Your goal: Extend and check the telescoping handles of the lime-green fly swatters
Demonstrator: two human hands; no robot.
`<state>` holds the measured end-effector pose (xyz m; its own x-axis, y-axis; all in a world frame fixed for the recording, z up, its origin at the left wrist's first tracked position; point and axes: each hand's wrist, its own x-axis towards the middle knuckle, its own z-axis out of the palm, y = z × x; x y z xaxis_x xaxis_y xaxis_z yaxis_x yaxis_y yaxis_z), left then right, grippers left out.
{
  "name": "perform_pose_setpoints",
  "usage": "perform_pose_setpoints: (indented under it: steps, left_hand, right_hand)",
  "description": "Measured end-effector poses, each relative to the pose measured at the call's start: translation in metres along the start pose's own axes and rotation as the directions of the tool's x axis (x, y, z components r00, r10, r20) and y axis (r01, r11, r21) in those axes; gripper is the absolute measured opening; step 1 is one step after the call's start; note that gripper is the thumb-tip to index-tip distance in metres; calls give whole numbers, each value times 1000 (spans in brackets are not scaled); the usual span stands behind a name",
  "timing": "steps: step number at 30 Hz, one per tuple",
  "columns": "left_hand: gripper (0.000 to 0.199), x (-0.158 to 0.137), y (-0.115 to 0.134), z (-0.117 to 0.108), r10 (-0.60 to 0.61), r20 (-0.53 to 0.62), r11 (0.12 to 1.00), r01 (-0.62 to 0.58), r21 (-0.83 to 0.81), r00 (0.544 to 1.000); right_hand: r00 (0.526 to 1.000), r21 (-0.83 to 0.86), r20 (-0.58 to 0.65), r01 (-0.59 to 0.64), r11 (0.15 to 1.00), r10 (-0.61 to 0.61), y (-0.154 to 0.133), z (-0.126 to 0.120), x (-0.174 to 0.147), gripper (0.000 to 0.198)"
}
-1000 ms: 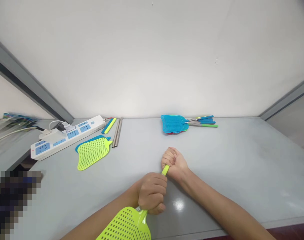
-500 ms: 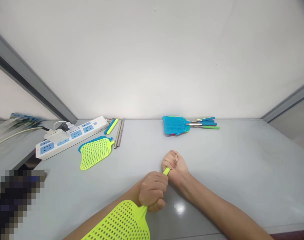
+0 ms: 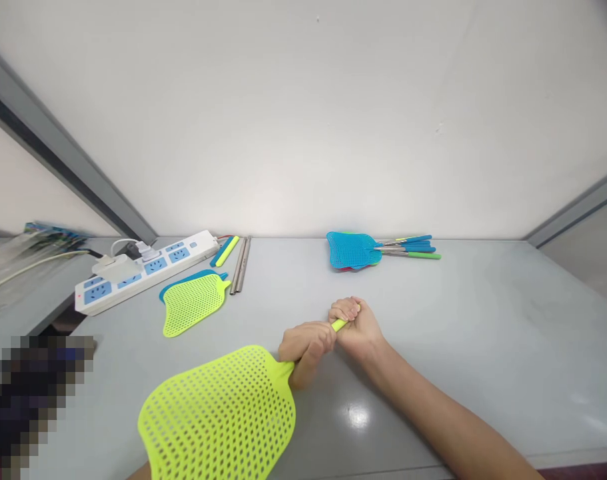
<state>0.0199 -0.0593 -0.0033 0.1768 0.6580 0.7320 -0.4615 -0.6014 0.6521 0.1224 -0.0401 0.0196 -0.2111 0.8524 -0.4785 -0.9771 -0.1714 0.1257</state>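
Observation:
A yellow-green fly swatter (image 3: 223, 407) is held in both hands over the front of the table, its perforated head toward the lower left. My left hand (image 3: 307, 343) is closed around the swatter just above the head, hiding the shaft. Wrapped round the handle end is my right hand (image 3: 352, 321), with a short piece of yellow handle showing between the two fists. On the left of the table, a loose yellow-green swatter head (image 3: 196, 303) lies over a blue one (image 3: 169, 285). Beside them rest metal tubes (image 3: 240, 265) and a yellow and a blue handle grip (image 3: 227, 252).
A stack of swatters (image 3: 353, 251) with blue heads on top lies near the back wall. At the left, a white power strip (image 3: 148, 272) has plugs and a cable. Plastic packaging (image 3: 48, 247) sits farther left. The grey table (image 3: 483, 320) meets a white wall.
The held swatter's head has risen and come further into view. My left hand has turned and moved up a little; my right hand keeps its grip, shifting slightly.

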Motion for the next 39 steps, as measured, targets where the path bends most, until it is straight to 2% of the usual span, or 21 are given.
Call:
perform_pose_setpoints:
  steps: [5,9,12,18,24,26,32,39]
  left_hand:
    - [39,10,5,5,-129,-131,988,115,-107,983]
    - [38,17,6,6,-292,-270,950,246,-190,918]
    - [35,21,7,5,-361,-340,933,332,-142,868]
    - [26,27,4,-1,-495,-351,859,508,-63,794]
    - [23,29,-17,-13,-611,-374,786,593,-177,698]
    - [26,29,-22,-15,-634,-352,768,615,-180,689]
    - [37,26,-24,-16,-619,-307,771,635,-57,723]
    - [42,27,-22,-16,-656,-300,731,682,-25,692]
  right_hand:
    - [1000,-14,3,27,1000,-27,-3,2,3,26]
    - [998,-47,19,65,997,-64,-8,4,6,24]
    - [994,-67,58,96,993,-92,-13,7,7,25]
    - [976,-134,130,190,973,-173,-21,8,9,26]
    - [940,-235,210,316,919,-270,-30,7,12,28]
    - [936,-210,206,327,921,-285,-32,7,13,29]
    - [934,-183,186,338,923,-305,-35,9,12,32]
    - [937,-178,197,323,930,-288,-36,10,11,35]
